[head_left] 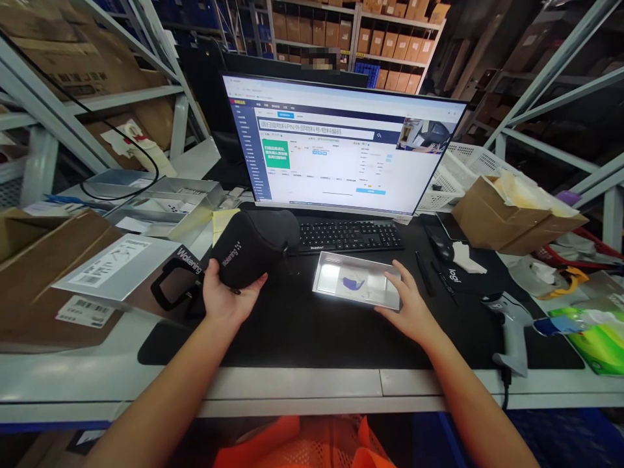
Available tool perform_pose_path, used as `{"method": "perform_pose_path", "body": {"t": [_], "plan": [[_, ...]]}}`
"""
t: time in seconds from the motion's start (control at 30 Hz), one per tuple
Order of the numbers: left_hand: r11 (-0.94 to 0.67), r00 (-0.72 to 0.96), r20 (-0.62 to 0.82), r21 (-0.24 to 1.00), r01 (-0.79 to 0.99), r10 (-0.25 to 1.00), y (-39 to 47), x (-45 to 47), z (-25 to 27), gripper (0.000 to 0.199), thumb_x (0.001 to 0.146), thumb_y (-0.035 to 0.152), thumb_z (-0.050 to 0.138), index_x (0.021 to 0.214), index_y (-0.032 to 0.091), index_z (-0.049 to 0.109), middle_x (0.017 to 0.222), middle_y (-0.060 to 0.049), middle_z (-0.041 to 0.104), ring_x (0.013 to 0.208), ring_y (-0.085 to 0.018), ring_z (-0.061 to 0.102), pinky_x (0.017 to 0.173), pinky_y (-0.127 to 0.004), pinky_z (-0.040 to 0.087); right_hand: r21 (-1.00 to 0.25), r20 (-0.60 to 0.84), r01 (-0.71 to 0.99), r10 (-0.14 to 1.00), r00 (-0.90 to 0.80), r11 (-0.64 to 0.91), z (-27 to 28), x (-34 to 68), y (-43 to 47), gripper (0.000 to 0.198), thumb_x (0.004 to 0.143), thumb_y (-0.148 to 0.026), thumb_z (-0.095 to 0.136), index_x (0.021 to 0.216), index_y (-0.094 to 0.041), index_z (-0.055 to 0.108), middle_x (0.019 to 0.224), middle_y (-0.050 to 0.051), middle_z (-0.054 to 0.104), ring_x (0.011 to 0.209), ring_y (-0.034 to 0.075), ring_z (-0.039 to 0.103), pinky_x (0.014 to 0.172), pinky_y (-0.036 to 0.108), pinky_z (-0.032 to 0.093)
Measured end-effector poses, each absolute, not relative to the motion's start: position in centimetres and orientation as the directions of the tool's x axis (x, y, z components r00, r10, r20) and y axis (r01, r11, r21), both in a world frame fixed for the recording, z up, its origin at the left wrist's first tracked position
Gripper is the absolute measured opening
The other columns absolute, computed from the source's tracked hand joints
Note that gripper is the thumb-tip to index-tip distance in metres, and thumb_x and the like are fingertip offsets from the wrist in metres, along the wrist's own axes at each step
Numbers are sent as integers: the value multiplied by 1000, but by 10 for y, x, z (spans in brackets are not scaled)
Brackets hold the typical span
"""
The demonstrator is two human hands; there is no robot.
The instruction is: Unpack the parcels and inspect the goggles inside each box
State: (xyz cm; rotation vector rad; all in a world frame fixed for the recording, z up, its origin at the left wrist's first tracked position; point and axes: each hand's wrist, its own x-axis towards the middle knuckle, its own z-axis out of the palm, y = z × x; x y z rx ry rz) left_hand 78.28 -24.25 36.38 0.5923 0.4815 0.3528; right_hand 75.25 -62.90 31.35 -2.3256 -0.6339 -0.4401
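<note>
Black case (258,250), lettered "Wakening", is in the person's left hand (231,292) — above the left part of a black mat (302,338), in front of the monitor (336,149). The left hand is curled about the case's lower end, thumb at the left, fingers underneath. The right hand (407,302) pinches the right end of a shallow rectangular box (358,281), thumb at the near edge and fingers at the far corner; a small blue shape shows on its face. Whether this box touches the mat cannot be told.

Beside the left hand, a grey carton (131,266), also marked "Wakening", leans tilted against a cardboard box (43,279). The case partly covers the left end of a keyboard (351,236). At right on the worktop (336,383) — mouse (439,247) and handheld scanner (511,331), both apart from the hands.
</note>
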Motion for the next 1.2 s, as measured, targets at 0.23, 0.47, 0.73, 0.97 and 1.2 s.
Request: {"method": "perform_pose_path", "body": {"t": [0.23, 0.47, 0.73, 0.97, 1.2], "plan": [[777, 872, -286, 611, -155, 398, -247, 775, 359, 33, 92, 48, 58, 111, 25, 73, 100, -6, 78, 85, -25, 74, 67, -40, 63, -779, 307, 307, 95, 947, -546, 296, 770, -635, 80, 85, -45, 73, 155, -25, 40, 169, 14, 18, 149, 35, 37, 103, 49, 55], [633, 945, -39, 751, -187, 325, -263, 747, 339, 67, 62, 60, 87, 119, 27, 71, 107, -7, 75, 106, -31, 71, 84, -38, 62, -864, 119, 89, -29, 992, -496, 283, 782, -615, 54, 85, -57, 63, 119, -16, 67, 82, 7, 64, 74, 25, 63, 79, 43, 56], [-91, 594, 772, 590, -802, -226, -272, 721, 302, 70, 81, 57, 78, 143, 38, 51, 145, -13, 47, 133, -36, 53, 108, -55, 47, -978, 78, 107, 157, 984, -182, 331, 742, -627, 66, 87, -70, 64, 132, -21, 63, 118, 13, 68, 113, 28, 64, 102, 44, 49], [-202, 737, 594, 718, -666, -323, -283, 722, 282, 65, 93, 59, 62, 148, 33, 38, 150, -19, 38, 139, -40, 48, 109, -60, 46, -968, -248, -217, 360, 899, -125, 326, 699, -611, 60, 87, -69, 66, 123, -21, 68, 96, 8, 69, 81, 21, 62, 72, 33, 50], [-442, 831, 191, 773, -456, -522, -300, 721, 291, 94, 70, 29, 87, 152, 30, 41, 154, -13, 49, 142, -36, 49, 123, -55, 37, -779, -129, -13, 138, 982, -627, 317, 706, -645, 40, 93, -41, 49, 116, -15, 69, 96, 11, 68, 88, 26, 64, 81, 41, 52]]}}
